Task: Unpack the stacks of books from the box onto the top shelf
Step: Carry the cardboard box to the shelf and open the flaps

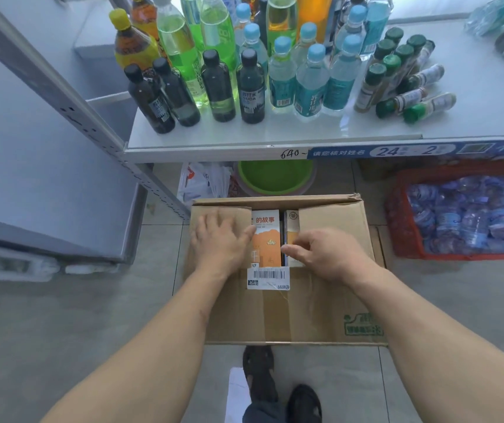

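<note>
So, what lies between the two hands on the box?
In the head view, an orange book in the box shows between the left hand and right hand.

Brown cardboard box point(278, 306), orange-and-white book covers point(267, 239), green basin point(275, 177), red basket point(400, 227), green, orange, dark and pale-blue bottles point(250, 87)

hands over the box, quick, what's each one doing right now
Left hand: open, fingers flat on the left flap of the cardboard box.
Right hand: fingers curled at the edge of the right flap; whether it holds it cannot be told.
</note>
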